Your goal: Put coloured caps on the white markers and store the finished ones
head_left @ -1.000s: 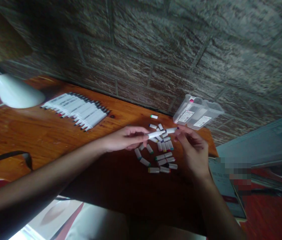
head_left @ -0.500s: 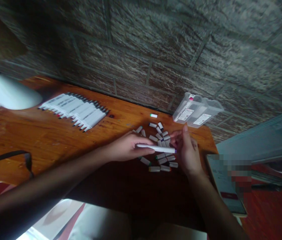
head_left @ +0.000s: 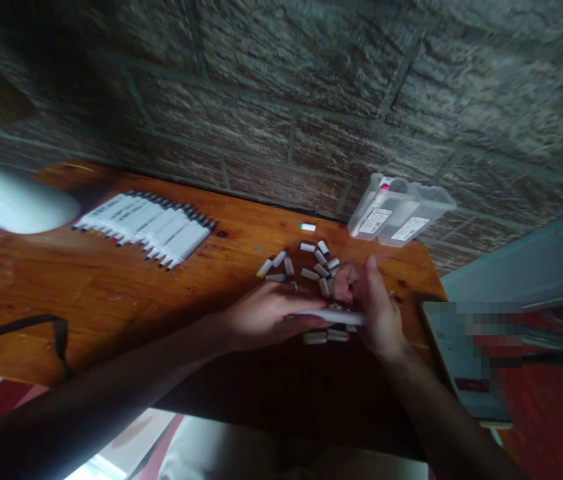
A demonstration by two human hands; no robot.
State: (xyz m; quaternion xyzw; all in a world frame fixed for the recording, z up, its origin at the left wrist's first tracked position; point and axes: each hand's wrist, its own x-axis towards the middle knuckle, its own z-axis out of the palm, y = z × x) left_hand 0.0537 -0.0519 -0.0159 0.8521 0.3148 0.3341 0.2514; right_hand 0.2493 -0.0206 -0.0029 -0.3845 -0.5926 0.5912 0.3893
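A white marker [head_left: 336, 316] lies level between my hands, slightly blurred. My left hand [head_left: 266, 313] is closed on its left part, thumb below and fingers above. At the marker's right end is my right hand [head_left: 376, 310], fingers curled in and thumb pointing up; that end is hidden against the hand, and whatever its fingers hold cannot be made out. Beneath and behind the hands, several loose marker caps [head_left: 306, 247] with coloured ends are scattered on the wooden table [head_left: 241, 240]. One green-ended cap [head_left: 308, 227] sits apart, nearer the wall.
On the left, a row of white markers [head_left: 146, 223] lies side by side near a white lamp base [head_left: 21, 200]. A clear plastic case [head_left: 401, 210] with one marker inside stands by the brick wall [head_left: 261, 100]. A dark strap [head_left: 11, 323] crosses the table's left front.
Both hands have moved slightly down in view with the marker. My right hand has come up against the marker's right end, covering its purple tip.
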